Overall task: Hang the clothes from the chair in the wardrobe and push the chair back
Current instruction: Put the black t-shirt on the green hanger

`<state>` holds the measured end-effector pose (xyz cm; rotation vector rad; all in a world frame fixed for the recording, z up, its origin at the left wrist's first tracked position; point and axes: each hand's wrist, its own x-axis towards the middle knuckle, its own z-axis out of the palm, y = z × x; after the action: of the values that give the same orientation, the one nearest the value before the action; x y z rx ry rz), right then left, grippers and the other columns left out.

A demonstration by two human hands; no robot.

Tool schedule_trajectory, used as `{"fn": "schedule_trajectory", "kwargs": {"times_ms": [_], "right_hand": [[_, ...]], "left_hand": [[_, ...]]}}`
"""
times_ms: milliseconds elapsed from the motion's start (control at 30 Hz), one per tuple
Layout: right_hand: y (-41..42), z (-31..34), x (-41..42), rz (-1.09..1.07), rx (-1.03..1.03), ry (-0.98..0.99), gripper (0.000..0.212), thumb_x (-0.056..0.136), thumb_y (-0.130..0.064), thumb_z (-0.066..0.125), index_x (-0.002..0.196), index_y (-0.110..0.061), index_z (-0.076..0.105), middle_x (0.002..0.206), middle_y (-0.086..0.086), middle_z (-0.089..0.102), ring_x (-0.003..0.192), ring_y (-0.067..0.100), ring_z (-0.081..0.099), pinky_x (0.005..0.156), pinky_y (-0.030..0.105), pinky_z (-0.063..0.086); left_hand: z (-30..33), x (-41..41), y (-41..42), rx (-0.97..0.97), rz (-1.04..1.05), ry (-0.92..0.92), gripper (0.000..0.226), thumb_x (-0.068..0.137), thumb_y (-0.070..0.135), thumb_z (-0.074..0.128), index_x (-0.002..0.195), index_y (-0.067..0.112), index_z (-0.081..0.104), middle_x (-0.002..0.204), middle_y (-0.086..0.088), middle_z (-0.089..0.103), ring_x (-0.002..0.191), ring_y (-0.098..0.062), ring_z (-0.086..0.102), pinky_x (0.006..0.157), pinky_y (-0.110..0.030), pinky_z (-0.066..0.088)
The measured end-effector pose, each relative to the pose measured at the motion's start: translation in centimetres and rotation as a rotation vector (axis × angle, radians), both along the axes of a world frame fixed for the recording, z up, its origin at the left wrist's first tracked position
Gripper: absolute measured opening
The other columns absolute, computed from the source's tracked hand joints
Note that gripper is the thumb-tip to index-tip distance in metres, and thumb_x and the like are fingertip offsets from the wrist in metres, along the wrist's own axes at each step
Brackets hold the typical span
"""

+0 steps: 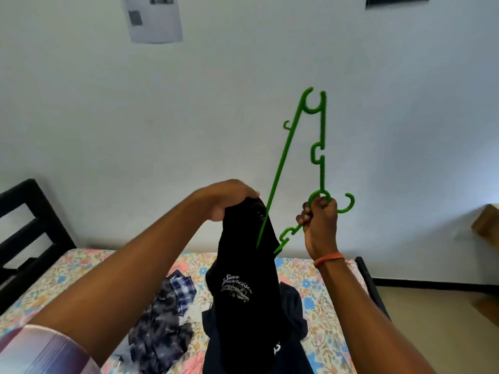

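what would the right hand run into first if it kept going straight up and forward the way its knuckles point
Probably only the white wall. The right hand grips the green hanger, which travels with it; the way ahead looks free, though depth is unclear.

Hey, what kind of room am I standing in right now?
Most likely a bedroom. A bed with a floral sheet and a dark frame stands against a plain wall, loose clothes lie on it, and a green hanger is being fitted into a black T-shirt.
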<state>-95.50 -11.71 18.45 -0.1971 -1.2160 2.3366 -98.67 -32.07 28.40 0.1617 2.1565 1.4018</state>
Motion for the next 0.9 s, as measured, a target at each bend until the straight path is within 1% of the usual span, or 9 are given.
{"fn": "schedule_trajectory", "kwargs": {"times_ms": [133,167,233,333,500,600,700,800,900], "right_hand": [[-1.7,-0.1,1.1,0.041,0.071,0.004,0.029,0.104,-0.001,0.039,0.083,-0.019,0.031,0.058,-0.007,0.046,0.054,0.013,0.038,0.049,0.026,0.037],[-2.0,-0.3,1.4,0.062,0.065,-0.006,0.027,0.104,-0.004,0.040,0.083,-0.019,0.032,0.060,-0.005,0.046,0.054,0.013,0.038,0.051,0.027,0.038],[-2.4,-0.8,1.9,0.093,0.072,-0.033,0.023,0.105,-0.013,0.042,0.084,-0.017,0.034,0.061,-0.001,0.044,0.052,0.014,0.040,0.054,0.030,0.043],[-2.3,-1.7,2.6,0.091,0.151,-0.048,0.018,0.104,-0.017,0.046,0.088,-0.014,0.037,0.064,0.001,0.042,0.056,0.014,0.045,0.057,0.031,0.046],[-1.9,-2.5,4.3,0.192,0.222,0.013,0.014,0.092,-0.023,0.053,0.086,-0.012,0.046,0.066,0.002,0.053,0.061,0.016,0.056,0.067,0.032,0.053],[-2.0,-2.7,4.9,0.197,0.394,-0.021,0.017,0.095,-0.028,0.051,0.091,-0.011,0.050,0.072,0.006,0.056,0.067,0.022,0.063,0.073,0.036,0.056],[-2.8,-2.2,4.9,0.208,0.615,-0.094,0.019,0.102,-0.030,0.046,0.099,-0.013,0.053,0.076,0.002,0.062,0.074,0.015,0.065,0.078,0.039,0.053],[-3.1,-2.3,5.2,0.207,0.706,-0.131,0.021,0.103,-0.032,0.043,0.099,-0.015,0.054,0.078,-0.001,0.066,0.076,0.008,0.065,0.073,0.035,0.049],[-3.0,-2.9,5.9,0.241,0.781,-0.136,0.022,0.104,-0.025,0.044,0.096,-0.008,0.054,0.077,0.002,0.068,0.075,0.013,0.066,0.069,0.038,0.051]], "left_hand": [[2.4,0.3,-1.6,0.102,-0.015,-0.203,0.080,0.096,0.063,0.038,0.112,-0.011,0.065,0.086,-0.016,0.066,0.076,-0.024,0.063,0.071,-0.030,0.050],[2.7,0.5,-2.0,0.122,-0.018,-0.226,0.086,0.095,0.066,0.035,0.114,-0.012,0.064,0.088,-0.018,0.068,0.078,-0.025,0.065,0.074,-0.031,0.051],[3.3,1.0,-2.4,0.149,-0.034,-0.233,0.088,0.095,0.068,0.034,0.117,-0.012,0.063,0.088,-0.018,0.070,0.077,-0.025,0.067,0.075,-0.031,0.053],[4.1,1.8,-3.0,0.160,-0.076,-0.210,0.093,0.092,0.072,0.036,0.117,-0.013,0.063,0.088,-0.018,0.069,0.075,-0.025,0.067,0.075,-0.032,0.053],[5.3,2.4,-4.8,0.199,0.015,-0.174,0.108,0.075,0.088,0.042,0.117,-0.008,0.065,0.083,-0.014,0.070,0.072,-0.026,0.069,0.069,-0.035,0.053],[6.0,2.8,-5.8,0.192,-0.048,-0.190,0.120,0.060,0.096,0.048,0.121,-0.006,0.063,0.090,-0.016,0.065,0.078,-0.030,0.065,0.072,-0.038,0.054],[6.1,4.0,-4.9,0.120,-0.136,-0.147,0.119,0.057,0.094,0.050,0.129,-0.001,0.058,0.086,-0.014,0.063,0.075,-0.027,0.065,0.071,-0.037,0.054],[6.0,4.6,-4.4,0.104,-0.180,-0.095,0.115,0.059,0.093,0.049,0.132,0.005,0.054,0.074,-0.008,0.062,0.062,-0.020,0.063,0.061,-0.032,0.052],[6.2,4.1,-5.8,0.272,-0.205,-0.161,0.121,0.049,0.095,0.057,0.127,0.002,0.055,0.070,-0.008,0.054,0.060,-0.022,0.055,0.062,-0.032,0.048]]}}
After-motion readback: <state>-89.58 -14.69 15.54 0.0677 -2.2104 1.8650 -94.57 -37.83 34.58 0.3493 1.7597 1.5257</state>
